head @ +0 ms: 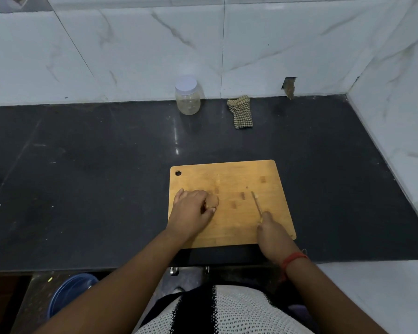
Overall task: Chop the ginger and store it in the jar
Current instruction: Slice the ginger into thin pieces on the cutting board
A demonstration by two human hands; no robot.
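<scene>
A wooden chopping board [229,179] lies on the dark counter in front of me. My left hand [191,209] grips a brown piece of ginger [212,200] on the board's left part. My right hand [272,231] holds a knife [256,204] by its handle, the thin blade pointing away over the board's right part, apart from the ginger. A clear plastic jar [187,97] with a white lid on it stands upright at the back by the wall.
A folded checked cloth [241,111] lies right of the jar near the wall. The black counter [82,177] meets marble walls at the back and right. Below the counter's front edge sits a blue tub [68,294].
</scene>
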